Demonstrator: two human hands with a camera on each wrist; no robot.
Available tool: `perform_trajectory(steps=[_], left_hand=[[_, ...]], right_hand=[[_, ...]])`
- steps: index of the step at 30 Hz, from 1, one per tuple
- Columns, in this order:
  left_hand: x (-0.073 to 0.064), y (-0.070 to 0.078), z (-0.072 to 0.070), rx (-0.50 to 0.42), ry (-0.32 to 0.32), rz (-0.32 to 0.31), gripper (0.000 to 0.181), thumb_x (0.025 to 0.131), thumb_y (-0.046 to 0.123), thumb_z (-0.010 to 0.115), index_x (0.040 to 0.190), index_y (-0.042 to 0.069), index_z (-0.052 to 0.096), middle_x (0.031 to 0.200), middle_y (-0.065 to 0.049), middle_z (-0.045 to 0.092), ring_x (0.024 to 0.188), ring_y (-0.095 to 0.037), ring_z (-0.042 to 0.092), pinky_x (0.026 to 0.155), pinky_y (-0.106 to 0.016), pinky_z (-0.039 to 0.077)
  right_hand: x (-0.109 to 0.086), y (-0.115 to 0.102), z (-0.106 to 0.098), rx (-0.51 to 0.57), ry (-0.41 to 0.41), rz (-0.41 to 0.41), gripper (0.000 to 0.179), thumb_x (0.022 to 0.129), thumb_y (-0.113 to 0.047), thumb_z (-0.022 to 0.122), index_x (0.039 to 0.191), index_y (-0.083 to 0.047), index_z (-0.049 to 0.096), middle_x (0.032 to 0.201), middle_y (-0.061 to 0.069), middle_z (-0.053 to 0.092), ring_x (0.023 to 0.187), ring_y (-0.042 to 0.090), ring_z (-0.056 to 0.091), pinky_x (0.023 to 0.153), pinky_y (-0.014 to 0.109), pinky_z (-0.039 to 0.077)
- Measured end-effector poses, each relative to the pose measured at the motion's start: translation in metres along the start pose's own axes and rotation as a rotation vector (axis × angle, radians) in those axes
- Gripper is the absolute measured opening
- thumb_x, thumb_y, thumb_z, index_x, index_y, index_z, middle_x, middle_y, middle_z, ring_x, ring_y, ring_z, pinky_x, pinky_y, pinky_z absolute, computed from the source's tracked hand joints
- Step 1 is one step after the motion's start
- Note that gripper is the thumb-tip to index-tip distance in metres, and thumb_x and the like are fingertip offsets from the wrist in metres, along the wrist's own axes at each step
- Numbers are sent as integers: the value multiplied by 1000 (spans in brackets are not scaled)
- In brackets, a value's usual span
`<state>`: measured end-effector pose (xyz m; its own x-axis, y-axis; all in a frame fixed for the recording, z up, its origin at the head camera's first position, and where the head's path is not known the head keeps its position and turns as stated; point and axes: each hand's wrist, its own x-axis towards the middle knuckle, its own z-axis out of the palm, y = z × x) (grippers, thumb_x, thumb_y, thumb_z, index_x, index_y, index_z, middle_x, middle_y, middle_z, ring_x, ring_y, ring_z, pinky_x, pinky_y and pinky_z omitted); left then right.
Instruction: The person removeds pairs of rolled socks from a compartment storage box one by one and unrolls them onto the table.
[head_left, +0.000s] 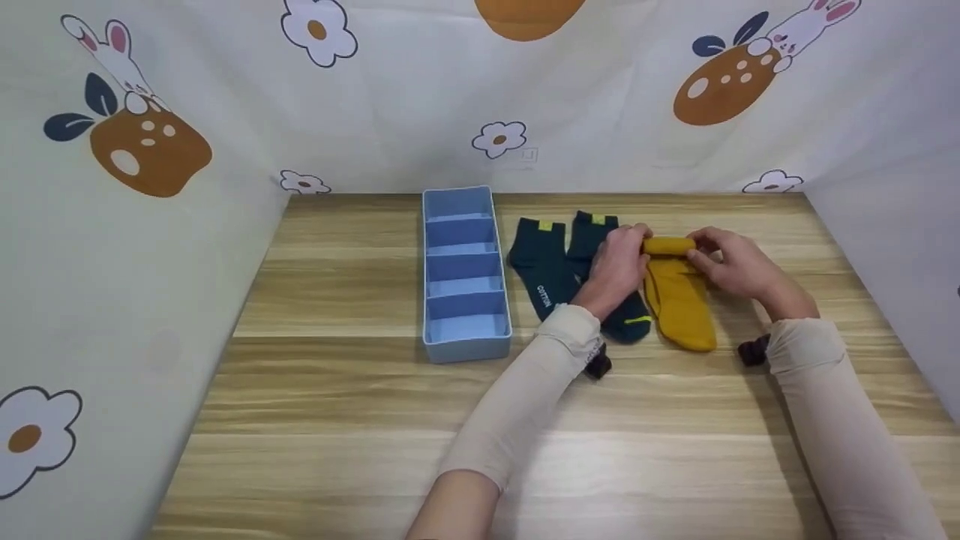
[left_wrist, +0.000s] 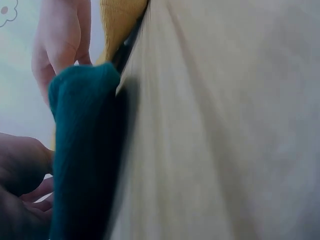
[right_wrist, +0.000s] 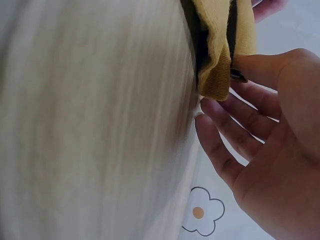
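Observation:
A pair of mustard-yellow socks (head_left: 684,311) lies on the table, toes toward the person, its far end turned over into a thick roll. My left hand (head_left: 619,259) grips the roll's left end, its forearm crossing above a dark green sock (head_left: 626,328). At the other end, my right hand (head_left: 736,264) pinches the roll between thumb and fingers. The right wrist view shows the thumb of that hand (right_wrist: 285,125) pressed on the yellow fabric (right_wrist: 214,47). Left of the hands lies a second dark green sock (head_left: 541,251) with a yellow tab.
A blue four-slot organizer box (head_left: 466,350) stands left of the green socks, its visible slots without contents. Wood-grain table (head_left: 322,405) spreads in front and to the left. Printed cloth (head_left: 405,97) with rabbits and flowers forms walls behind and at both sides.

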<state>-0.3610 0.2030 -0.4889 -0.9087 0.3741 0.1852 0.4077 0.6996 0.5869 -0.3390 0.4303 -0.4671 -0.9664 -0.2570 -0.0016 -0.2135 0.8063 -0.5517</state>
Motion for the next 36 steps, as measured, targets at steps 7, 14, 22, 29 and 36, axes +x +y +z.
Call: perform_trajectory(steps=[7,14,22,29,36], left_hand=[[5,-3,-5,13,-17,23,29,111,23,63,139,19,69,129,2,74,105,-9,72,86,-20,58],[8,3,-5,116,-28,26,24,115,28,55,129,17,70,118,-1,70,99,-13,71,82,-23,60],[13,2,-6,144,-48,1,28,116,28,49,136,16,65,123,-2,68,105,-13,71,87,-23,61],[19,-4,-5,162,-43,4,29,111,18,60,140,18,62,129,-1,68,115,-12,69,96,-23,59],[24,-8,-6,99,-41,11,22,113,23,57,133,15,64,125,-1,72,107,-12,70,90,-24,59]], right_hand=[[4,-2,-1,26,42,-17,49,102,-6,72,148,-3,55,134,29,66,119,48,69,102,64,56],[11,-6,-1,-22,69,26,40,100,-5,72,139,0,63,129,29,71,115,46,71,101,64,55],[21,-11,2,-79,101,70,37,103,-16,72,137,-1,66,118,25,74,103,38,69,89,49,54],[28,-12,7,-89,105,53,34,111,-22,61,134,2,67,124,27,70,107,42,66,92,57,53],[31,-10,9,-28,94,57,45,115,-31,50,138,6,58,130,33,64,114,45,62,98,58,51]])
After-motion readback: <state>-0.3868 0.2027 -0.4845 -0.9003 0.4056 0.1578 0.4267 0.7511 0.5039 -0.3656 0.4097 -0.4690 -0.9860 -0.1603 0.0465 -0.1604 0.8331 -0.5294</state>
